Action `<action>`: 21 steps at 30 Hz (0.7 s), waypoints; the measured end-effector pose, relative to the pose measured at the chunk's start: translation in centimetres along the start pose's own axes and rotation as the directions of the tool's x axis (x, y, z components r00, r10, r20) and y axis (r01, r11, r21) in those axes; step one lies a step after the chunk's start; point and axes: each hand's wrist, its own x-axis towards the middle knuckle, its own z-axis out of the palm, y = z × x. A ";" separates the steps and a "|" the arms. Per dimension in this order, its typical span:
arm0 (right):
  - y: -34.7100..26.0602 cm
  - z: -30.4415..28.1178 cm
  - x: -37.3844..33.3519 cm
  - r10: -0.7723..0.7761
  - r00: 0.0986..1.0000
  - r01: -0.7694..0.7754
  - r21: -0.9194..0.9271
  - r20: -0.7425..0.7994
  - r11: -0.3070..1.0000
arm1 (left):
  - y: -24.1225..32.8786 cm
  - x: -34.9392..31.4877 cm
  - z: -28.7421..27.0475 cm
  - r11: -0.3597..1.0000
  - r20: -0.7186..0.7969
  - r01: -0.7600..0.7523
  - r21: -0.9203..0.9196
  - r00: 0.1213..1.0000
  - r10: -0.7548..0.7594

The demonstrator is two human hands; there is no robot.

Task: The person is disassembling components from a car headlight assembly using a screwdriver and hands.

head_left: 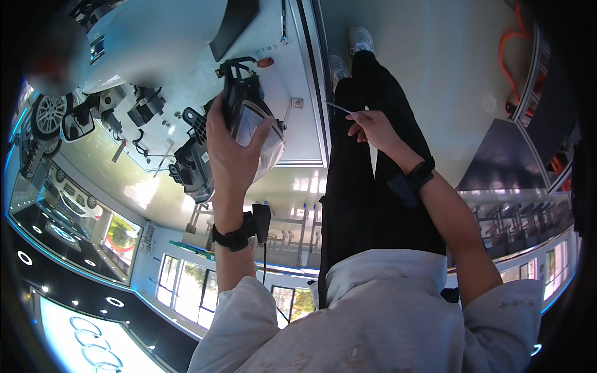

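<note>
My left hand (233, 143) is wrapped round a car lamp (273, 146) with a clear rounded lens and a black back housing. Thumb and fingers lie on opposite sides of it. Black wiring with a reddish connector (265, 62) shows at the lamp's far end. Off to the right, above my dark trousers, my right hand (376, 130) pinches a thin metal rod-like tool (337, 107) pointing left toward the table edge. Its exact kind is too small to tell. The tool and the lamp are apart.
The lamp is over a white tabletop (301, 133) with a metal edge. Another black lamp housing (193, 168) sits left of my hand. A wrench (283, 25), a side mirror (79, 124), a black part (146, 109) and a small metal bracket (297, 103) are around. An orange hose (505, 59) hangs far right.
</note>
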 end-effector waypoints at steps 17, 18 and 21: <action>-20.2 3.2 -7.4 -0.097 0.877 0.441 -0.709 0.470 0.550 | 4.1 -6.8 -0.2 0.950 -0.252 -0.229 -0.212 0.952 0.173; -21.8 3.4 -8.5 0.009 0.830 0.438 -0.662 0.558 0.609 | 5.6 -6.8 0.0 0.955 -0.187 -0.225 -0.194 0.964 0.189; -23.2 4.1 -9.7 0.077 0.800 0.302 -0.511 0.595 0.805 | 7.3 -8.5 1.2 0.926 0.136 0.009 -0.378 0.990 0.046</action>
